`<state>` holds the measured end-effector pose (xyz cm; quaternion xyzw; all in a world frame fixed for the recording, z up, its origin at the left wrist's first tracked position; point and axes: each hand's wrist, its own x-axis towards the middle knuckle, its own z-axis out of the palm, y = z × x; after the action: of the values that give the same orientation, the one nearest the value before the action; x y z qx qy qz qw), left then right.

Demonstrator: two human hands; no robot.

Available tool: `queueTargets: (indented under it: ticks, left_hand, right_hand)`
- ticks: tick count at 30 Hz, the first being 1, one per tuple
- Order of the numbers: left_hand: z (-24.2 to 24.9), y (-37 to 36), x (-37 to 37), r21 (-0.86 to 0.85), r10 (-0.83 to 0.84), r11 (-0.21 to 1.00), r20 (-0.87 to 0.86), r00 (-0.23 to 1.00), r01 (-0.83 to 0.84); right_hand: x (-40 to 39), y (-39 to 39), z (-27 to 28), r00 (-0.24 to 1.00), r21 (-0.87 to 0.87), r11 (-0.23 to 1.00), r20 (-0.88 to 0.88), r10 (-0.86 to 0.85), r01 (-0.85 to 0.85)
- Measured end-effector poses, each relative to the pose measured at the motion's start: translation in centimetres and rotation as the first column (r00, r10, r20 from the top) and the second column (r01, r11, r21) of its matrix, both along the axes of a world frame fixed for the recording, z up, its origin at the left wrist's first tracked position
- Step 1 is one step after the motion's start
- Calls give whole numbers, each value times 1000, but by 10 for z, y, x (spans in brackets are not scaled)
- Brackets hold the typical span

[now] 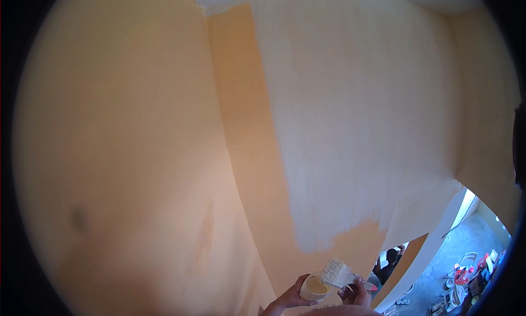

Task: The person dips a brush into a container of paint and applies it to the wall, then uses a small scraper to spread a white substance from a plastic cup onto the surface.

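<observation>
Low in the head view, my left hand (pixel 293 295) is wrapped round a small round paint pot (pixel 315 287) with pale paint inside. Just right of it, my right hand (pixel 357 293) grips a wide paintbrush (pixel 337 273). The brush's bristles are coated with whitish paint and point up and left, beside the pot's rim. Beyond both hands stands a wall with a broad pale painted area (pixel 361 107). A darker orange strip (pixel 244 124) runs down its left side and continues below the pale area.
An orange-beige side wall (pixel 120 129) fills the left. At the lower right, a dark-clothed person (pixel 387 265) shows through an opening. Farther right, far below, a grey floor (pixel 438 264) holds a chair (pixel 467 261) and several scattered items.
</observation>
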<state>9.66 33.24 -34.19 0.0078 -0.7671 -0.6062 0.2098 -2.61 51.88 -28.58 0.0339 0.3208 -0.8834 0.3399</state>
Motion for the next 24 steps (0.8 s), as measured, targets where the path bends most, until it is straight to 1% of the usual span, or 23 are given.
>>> queueTargets:
  ticks: [2,4,6,8,10,13,15,17,19,20,22,24]
  left_hand:
    - [-4,-3,0,-15,9,1000,0,1000,-9]
    - [-3,-2,0,-24,27,999,15,1000,-27]
    - [-1,0,1,-36,43,998,29,999,-42]
    - [2,0,5,-14,54,998,43,998,-53]
    - [4,2,6,-8,47,999,24,999,-47]
    - [7,6,6,12,38,999,7,999,-38]
    - [7,6,5,27,39,999,3,999,-39]
    - [7,7,2,44,26,999,37,999,-27]
    - [6,8,1,58,14,998,19,1000,-15]
    - [6,8,1,71,5,997,-1,1000,-5]
    - [5,9,-2,75,14,997,18,1000,-15]
    - [5,9,-1,79,21,997,39,999,-24]
  right_hand:
    - [2,0,2,1000,-15,1000,-11,-11,11]
    - [1,0,4,1000,43,999,-27,-13,15]
    - [-1,0,-1,1000,20,1000,-8,-3,3]
    - [-1,-3,-3,1000,-5,1000,8,6,-6]
    - [0,-1,0,998,6,1000,-59,-12,12]
    - [-1,1,1,1000,-12,1000,-11,12,-12]
    - [-2,0,0,1000,0,1000,-28,9,-9]
    - [-4,1,-2,999,14,1000,-38,5,-4]
    - [-3,0,-4,999,-43,999,-38,-20,18]
    - [-4,0,-4,999,-43,999,-38,-20,18]
    - [-6,0,-4,992,-25,999,-123,-37,35]
    - [-4,2,0,994,-55,998,-103,-45,40]
